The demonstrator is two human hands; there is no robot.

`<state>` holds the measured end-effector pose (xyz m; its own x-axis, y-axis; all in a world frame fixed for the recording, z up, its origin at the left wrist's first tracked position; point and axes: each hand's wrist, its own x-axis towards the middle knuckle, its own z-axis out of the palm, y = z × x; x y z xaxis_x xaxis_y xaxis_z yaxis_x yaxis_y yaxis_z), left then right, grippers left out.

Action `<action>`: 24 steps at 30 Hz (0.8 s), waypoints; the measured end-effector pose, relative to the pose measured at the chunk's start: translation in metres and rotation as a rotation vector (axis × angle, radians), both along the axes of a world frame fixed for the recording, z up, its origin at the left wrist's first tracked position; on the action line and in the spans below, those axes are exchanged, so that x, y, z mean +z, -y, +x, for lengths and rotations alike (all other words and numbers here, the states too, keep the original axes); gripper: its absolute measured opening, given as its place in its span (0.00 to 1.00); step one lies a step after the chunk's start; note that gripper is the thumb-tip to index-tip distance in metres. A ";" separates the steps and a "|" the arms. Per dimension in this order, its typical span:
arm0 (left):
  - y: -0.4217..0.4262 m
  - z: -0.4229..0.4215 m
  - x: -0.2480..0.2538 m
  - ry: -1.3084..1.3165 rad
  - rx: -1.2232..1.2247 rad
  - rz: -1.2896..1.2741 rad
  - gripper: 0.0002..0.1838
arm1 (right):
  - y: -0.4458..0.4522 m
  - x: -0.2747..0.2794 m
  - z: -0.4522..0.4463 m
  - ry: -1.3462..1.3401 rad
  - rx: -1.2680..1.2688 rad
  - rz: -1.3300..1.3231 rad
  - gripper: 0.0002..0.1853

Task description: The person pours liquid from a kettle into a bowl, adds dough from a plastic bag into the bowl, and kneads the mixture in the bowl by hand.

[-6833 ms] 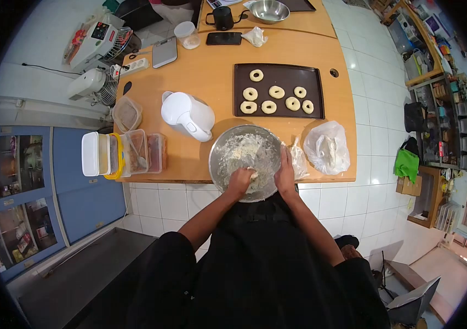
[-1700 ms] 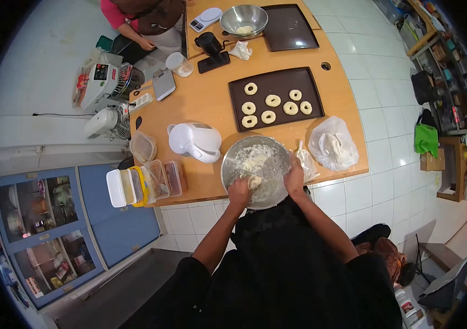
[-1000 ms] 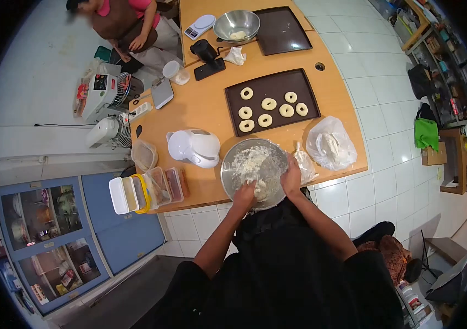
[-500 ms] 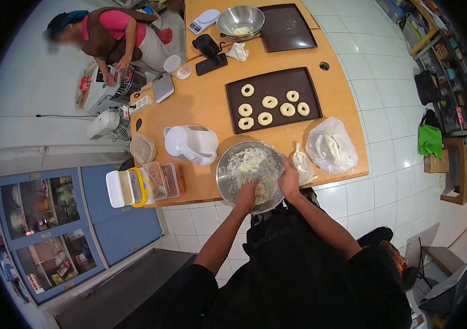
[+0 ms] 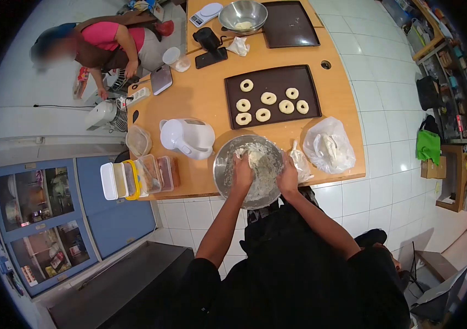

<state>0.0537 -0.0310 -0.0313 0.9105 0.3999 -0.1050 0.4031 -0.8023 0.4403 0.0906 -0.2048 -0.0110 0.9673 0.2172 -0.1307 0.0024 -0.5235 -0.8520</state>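
Note:
A steel mixing bowl [image 5: 221, 181] sits at the table's front edge, its inside smeared with flour and sticky bits. Down in it, my left hand [image 5: 242, 174] has its fingers curled into a pale, crumbly dough [image 5: 255, 156]; the fingertips are partly buried. My right hand [image 5: 287, 176] grips the bowl's right rim, thumb and fingers on either side of the wall. Just right of that hand lie a small plastic bag [image 5: 300, 164] and a larger clear bag [image 5: 329, 145] with white contents.
Behind the bowl, a dark tray [image 5: 313, 90] carries several dough rings. A white kettle [image 5: 187, 137] and lidded plastic tubs [image 5: 148, 172] stand to the left. Farther back are a phone [image 5: 211, 57], a second bowl [image 5: 243, 13] and another tray [image 5: 291, 24]. A person [image 5: 115, 41] works at far left.
My left hand has moved from the bowl's near middle toward its far left side, pushing into the dough there. My right hand stays on the rim. The other person has leaned farther left.

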 end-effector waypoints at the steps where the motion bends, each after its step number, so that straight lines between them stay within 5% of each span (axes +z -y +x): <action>1: 0.007 -0.001 -0.004 -0.100 -0.020 0.059 0.31 | 0.000 0.000 0.000 0.002 -0.003 0.008 0.37; 6: 0.047 -0.018 0.013 -0.447 -0.169 0.215 0.36 | 0.000 -0.002 0.001 0.022 0.009 0.019 0.37; 10: 0.039 -0.037 -0.004 -0.364 -0.175 -0.016 0.38 | 0.003 0.002 0.000 -0.025 0.002 0.019 0.36; 16: 0.020 -0.032 0.047 -0.072 -0.125 0.131 0.39 | 0.003 0.000 0.000 0.074 -0.004 0.040 0.37; 20: 0.005 -0.011 0.016 -0.243 -0.130 -0.107 0.37 | 0.001 -0.002 0.001 0.088 -0.023 0.031 0.36; 24: 0.021 -0.024 -0.037 -0.098 -0.260 -0.183 0.31 | -0.002 -0.006 -0.002 0.057 -0.048 0.023 0.33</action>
<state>0.0293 -0.0524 -0.0684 0.9618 0.1216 -0.2455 0.2424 -0.7950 0.5561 0.0885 -0.2031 -0.0169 0.9825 0.1727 -0.0704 0.0267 -0.5042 -0.8632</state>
